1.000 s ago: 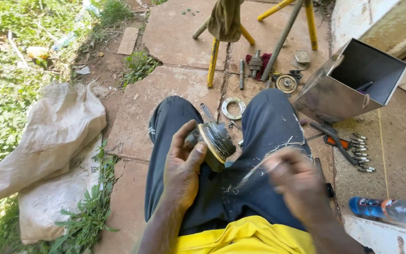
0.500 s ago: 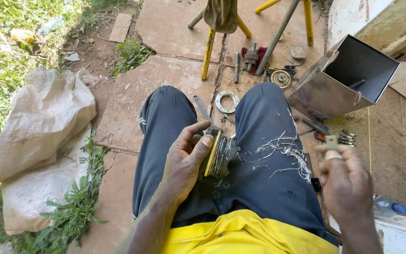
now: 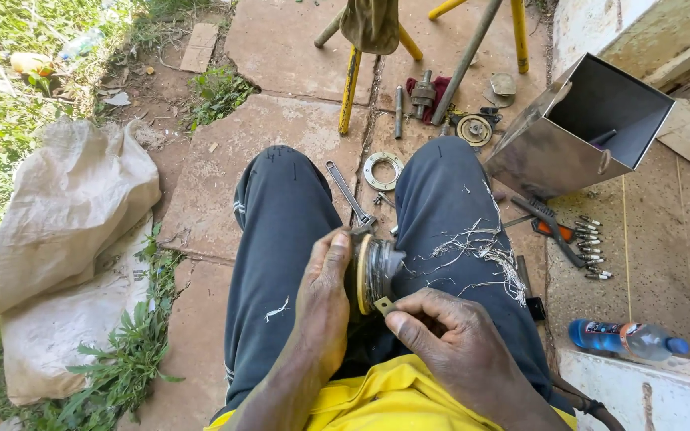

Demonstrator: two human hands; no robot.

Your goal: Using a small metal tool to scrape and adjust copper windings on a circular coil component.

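I sit with dark trousers and a yellow shirt. My left hand grips a round metal part with a tan rim, held on edge over my lap. My right hand pinches a small flat metal piece against the lower side of that round part. Pale fibre strands lie on my right thigh.
A spanner and a metal ring lie on the paving between my knees. A steel hopper lies at right, with pliers and bolts and a plastic bottle near it. Yellow stand legs and sacks are around.
My right hand has come back from the right side with a small metal piece and now meets the round part. My left hand has kept the part on edge.
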